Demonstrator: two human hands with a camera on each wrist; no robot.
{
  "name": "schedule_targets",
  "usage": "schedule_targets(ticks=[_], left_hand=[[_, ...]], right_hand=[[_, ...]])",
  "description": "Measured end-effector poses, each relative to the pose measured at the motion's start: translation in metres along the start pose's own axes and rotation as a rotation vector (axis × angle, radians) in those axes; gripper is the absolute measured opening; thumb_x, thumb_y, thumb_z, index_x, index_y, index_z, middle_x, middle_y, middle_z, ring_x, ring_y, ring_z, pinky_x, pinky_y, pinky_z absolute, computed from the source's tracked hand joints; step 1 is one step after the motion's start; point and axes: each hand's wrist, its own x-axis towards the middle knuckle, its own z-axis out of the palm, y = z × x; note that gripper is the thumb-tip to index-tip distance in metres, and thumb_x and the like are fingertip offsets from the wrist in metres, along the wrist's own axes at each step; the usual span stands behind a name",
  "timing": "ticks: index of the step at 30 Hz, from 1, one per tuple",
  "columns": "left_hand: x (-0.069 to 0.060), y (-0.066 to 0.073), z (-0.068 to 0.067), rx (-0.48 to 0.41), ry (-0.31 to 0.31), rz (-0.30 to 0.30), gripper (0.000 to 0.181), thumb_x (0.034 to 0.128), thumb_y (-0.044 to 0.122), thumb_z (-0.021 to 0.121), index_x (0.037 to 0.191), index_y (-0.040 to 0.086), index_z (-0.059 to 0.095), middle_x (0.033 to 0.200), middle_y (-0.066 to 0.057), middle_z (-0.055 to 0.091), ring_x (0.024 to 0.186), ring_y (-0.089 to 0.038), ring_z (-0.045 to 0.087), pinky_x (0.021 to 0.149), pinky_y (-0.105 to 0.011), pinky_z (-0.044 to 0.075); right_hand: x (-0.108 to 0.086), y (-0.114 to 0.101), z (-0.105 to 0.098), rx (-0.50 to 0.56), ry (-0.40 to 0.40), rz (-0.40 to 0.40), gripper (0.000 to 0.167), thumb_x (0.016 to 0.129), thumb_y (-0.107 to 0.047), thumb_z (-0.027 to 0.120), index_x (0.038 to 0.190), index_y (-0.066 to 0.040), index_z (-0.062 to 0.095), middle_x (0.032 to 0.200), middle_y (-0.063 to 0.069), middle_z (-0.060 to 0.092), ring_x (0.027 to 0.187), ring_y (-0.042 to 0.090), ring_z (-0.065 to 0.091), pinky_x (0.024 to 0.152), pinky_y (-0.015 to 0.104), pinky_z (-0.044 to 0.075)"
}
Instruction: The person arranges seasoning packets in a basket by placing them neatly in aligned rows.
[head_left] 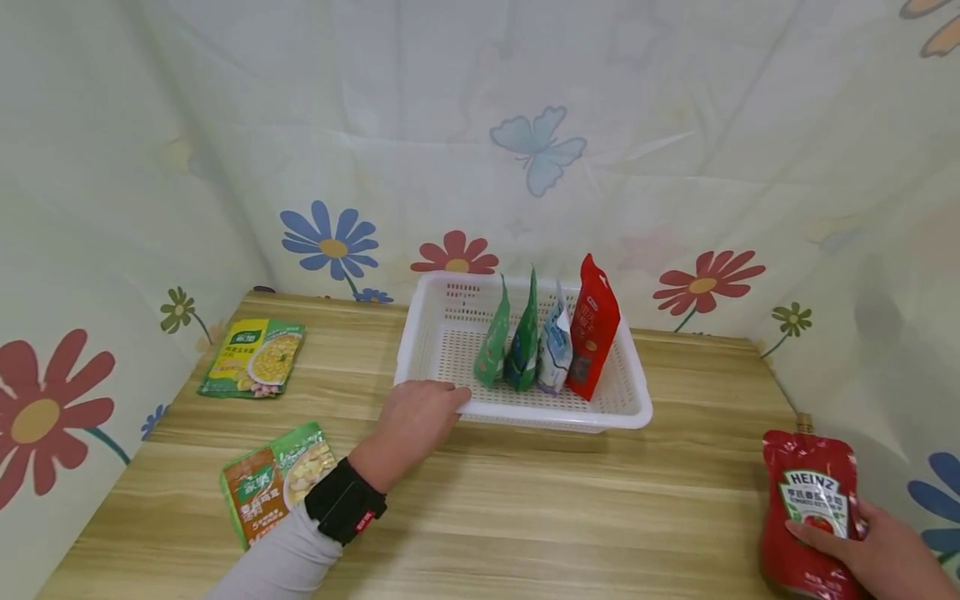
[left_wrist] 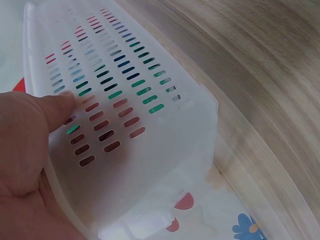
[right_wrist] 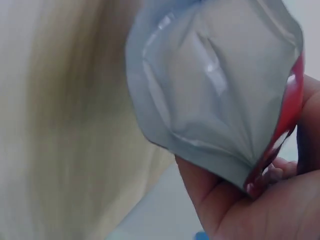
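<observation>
Clamping glossy red plastic ketchup pouch (head_left: 812,500), right fingers (head_left: 823,542) may slip on slick surface; left fingers (head_left: 448,395), clamped on white plastic basket (head_left: 555,416), may tug it askew.

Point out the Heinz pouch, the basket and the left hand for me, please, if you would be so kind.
Heinz pouch (head_left: 813,497): head view, on its front label.
Basket (head_left: 547,414): head view, on its near rim.
Left hand (head_left: 411,427): head view, on the back of the hand.
</observation>
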Motion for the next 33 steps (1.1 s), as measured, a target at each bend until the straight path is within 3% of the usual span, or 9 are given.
schedule_targets(ticks=[6, 13, 18, 26, 33], left_hand=[[-0.001, -0.001, 0.0, 0.011, -0.01, -0.006, 0.008, 0.088, 0.017, 0.077, 0.088, 0.02, 0.069, 0.08, 0.006, 0.073, 0.064, -0.013, 0.065, 0.05, -0.034, 0.05], [-0.001, -0.003, 0.002, -0.011, 0.037, 0.003, 0.012, 0.0879, 0.018, 0.077, 0.084, 0.02, 0.066, 0.076, 0.006, 0.071, 0.062, -0.014, 0.066, 0.048, -0.034, 0.048], [-0.001, -0.004, 0.005, -0.02, 0.077, 0.021, 0.016, 0.0863, 0.018, 0.079, 0.082, 0.019, 0.064, 0.074, 0.007, 0.07, 0.063, -0.015, 0.067, 0.048, -0.035, 0.049], [-0.001, -0.004, 0.006, -0.011, 0.081, 0.038, 0.019, 0.085, 0.019, 0.08, 0.08, 0.019, 0.062, 0.073, 0.007, 0.069, 0.063, -0.014, 0.066, 0.049, -0.034, 0.049], [-0.001, -0.003, 0.003, -0.01, 0.06, 0.034, 0.019, 0.085, 0.023, 0.082, 0.083, 0.019, 0.063, 0.075, 0.006, 0.071, 0.064, -0.014, 0.067, 0.05, -0.034, 0.05]], right_hand=[[-0.022, -0.038, 0.008, 0.031, 0.136, -0.074, 0.119, 0.078, -0.058, 0.083, 0.143, 0.02, 0.022, 0.121, 0.046, 0.051, 0.082, 0.028, 0.066, 0.068, 0.048, 0.062], [-0.049, -0.085, 0.012, 0.054, 0.231, -0.174, 0.114, 0.08, -0.056, 0.082, 0.15, 0.013, 0.025, 0.132, 0.044, 0.048, 0.097, 0.044, 0.063, 0.071, 0.05, 0.063], [-0.061, -0.115, 0.018, 0.135, 0.212, -0.231, 0.108, 0.084, -0.051, 0.081, 0.153, 0.009, 0.026, 0.135, 0.041, 0.049, 0.104, 0.046, 0.062, 0.07, 0.048, 0.063], [-0.068, -0.147, 0.035, 0.289, 0.142, -0.276, 0.104, 0.082, -0.054, 0.082, 0.153, 0.001, 0.031, 0.138, 0.034, 0.054, 0.098, 0.027, 0.069, 0.071, 0.045, 0.064], [-0.076, -0.166, 0.048, 0.314, 0.12, -0.354, 0.096, 0.082, -0.048, 0.084, 0.151, -0.001, 0.036, 0.131, 0.029, 0.062, 0.093, 0.021, 0.071, 0.071, 0.044, 0.064]])
